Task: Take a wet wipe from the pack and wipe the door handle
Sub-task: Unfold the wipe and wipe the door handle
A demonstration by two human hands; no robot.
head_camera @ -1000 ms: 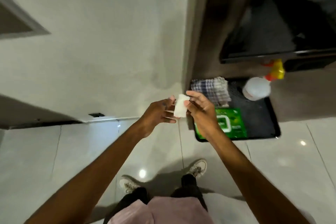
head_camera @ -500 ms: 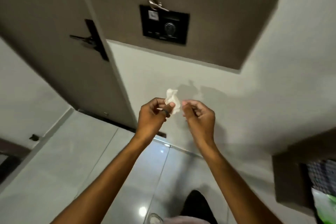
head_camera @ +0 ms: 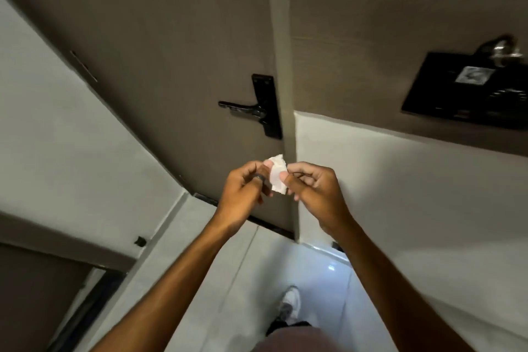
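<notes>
Both hands are raised in front of the brown door, the left hand and the right hand close together, each pinching a side of the small white wet wipe between thumb and fingertips. The wipe is held in the air below the black door handle, apart from it, near the door's edge by the frame. A dark ring sits on a left finger, and a black wall panel hangs to the right.
</notes>
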